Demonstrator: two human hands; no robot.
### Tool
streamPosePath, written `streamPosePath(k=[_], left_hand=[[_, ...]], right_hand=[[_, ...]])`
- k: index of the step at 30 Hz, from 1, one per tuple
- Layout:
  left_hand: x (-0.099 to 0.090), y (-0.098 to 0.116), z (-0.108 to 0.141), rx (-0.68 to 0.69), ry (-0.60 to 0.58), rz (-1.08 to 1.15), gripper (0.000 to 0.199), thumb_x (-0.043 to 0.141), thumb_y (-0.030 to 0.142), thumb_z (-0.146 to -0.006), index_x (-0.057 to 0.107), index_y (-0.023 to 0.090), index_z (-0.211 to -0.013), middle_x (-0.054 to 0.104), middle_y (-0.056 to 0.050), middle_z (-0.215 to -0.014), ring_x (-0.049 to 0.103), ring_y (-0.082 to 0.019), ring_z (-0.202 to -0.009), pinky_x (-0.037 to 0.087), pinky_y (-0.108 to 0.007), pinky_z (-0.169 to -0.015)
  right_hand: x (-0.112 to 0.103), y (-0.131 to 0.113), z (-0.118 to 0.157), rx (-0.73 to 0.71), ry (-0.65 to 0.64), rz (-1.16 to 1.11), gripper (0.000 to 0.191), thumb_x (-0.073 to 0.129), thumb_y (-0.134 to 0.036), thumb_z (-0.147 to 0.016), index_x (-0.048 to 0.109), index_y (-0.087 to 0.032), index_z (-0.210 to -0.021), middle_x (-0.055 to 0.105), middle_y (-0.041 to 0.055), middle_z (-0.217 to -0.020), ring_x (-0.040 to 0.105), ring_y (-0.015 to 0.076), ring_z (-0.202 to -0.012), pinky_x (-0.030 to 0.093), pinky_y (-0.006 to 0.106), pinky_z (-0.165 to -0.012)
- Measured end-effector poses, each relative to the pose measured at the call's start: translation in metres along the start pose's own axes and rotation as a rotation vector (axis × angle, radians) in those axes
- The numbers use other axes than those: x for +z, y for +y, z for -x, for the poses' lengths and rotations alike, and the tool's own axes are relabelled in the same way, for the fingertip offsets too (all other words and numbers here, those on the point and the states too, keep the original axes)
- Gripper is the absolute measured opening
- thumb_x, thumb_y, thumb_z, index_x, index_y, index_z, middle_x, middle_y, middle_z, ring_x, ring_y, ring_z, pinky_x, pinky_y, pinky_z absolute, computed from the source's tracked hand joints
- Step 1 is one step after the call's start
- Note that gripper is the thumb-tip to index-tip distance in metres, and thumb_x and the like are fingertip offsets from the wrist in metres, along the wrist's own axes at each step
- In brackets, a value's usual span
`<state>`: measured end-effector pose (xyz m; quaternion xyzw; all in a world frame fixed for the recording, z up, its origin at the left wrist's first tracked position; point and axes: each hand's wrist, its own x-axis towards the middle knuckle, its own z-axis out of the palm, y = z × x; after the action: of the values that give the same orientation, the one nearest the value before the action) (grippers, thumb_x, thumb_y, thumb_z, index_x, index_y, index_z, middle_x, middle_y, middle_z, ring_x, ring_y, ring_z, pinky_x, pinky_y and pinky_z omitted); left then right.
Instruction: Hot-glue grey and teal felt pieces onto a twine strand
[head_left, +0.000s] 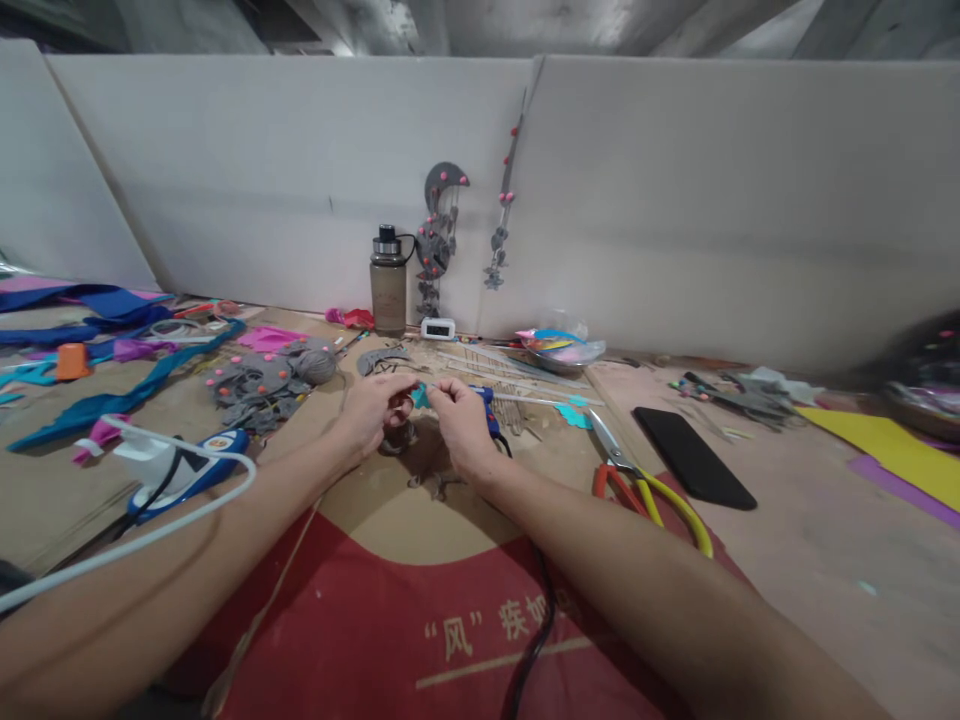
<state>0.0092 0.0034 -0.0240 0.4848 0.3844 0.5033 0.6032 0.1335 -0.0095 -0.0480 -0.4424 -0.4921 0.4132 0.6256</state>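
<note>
Between my fingertips, over the cardboard, is a small teal felt piece [421, 396]. My left hand [375, 412] has its fingers curled and pinched at the left edge of it. On the other side my right hand [463, 428] closes thumb and forefinger on its right edge. Just behind the right hand lies a blue glue gun [489, 408], partly hidden, with a dark cord running forward. Small grey scraps [433, 484] lie below the hands. Another teal felt cutout [576, 412] rests near the tips of the scissors [616, 450], which have red and yellow handles.
A black phone [694, 456] lies at right. Left are a power strip [196, 470] with a white cable, grey yarn [315, 362] and felt pieces. At the back stand a bottle [388, 295], a small digital clock [437, 329] and a plastic-wrapped bowl [562, 350]. Grey felt garlands [435, 245] hang on the partition.
</note>
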Motion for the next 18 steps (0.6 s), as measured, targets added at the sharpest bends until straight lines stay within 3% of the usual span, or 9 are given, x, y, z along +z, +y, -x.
streamPosePath(k=[4,9,18], left_hand=[[0.000,0.001,-0.001,-0.046,0.049,0.102,0.025,0.065,0.036,-0.071,0.064,0.011,-0.073,0.058,-0.002,-0.060,0.048,-0.007,-0.044,0.029,-0.018,-0.037],[0.003,0.000,0.001,-0.059,0.075,0.104,0.030,0.063,0.041,-0.075,0.064,0.011,-0.077,0.059,-0.002,-0.061,0.050,-0.007,-0.045,0.030,-0.017,-0.038],[0.002,-0.012,-0.002,0.157,0.227,0.013,0.025,0.064,0.033,-0.073,0.045,0.018,-0.067,0.042,0.007,-0.050,0.033,-0.004,-0.039,0.021,-0.016,-0.036]], right_hand=[[-0.002,0.002,0.000,0.023,0.011,-0.013,0.019,0.058,-0.036,-0.068,0.055,-0.017,-0.070,0.047,-0.0056,-0.061,0.036,0.0091,-0.056,0.030,0.024,-0.056],[-0.004,0.003,-0.001,0.036,0.007,-0.007,0.021,0.059,-0.037,-0.069,0.054,-0.017,-0.069,0.044,-0.0064,-0.059,0.033,0.0080,-0.054,0.027,0.023,-0.053],[-0.004,0.003,0.001,0.066,0.013,-0.014,0.019,0.059,-0.036,-0.069,0.053,-0.018,-0.069,0.041,-0.0069,-0.058,0.030,0.0076,-0.052,0.025,0.023,-0.051]])
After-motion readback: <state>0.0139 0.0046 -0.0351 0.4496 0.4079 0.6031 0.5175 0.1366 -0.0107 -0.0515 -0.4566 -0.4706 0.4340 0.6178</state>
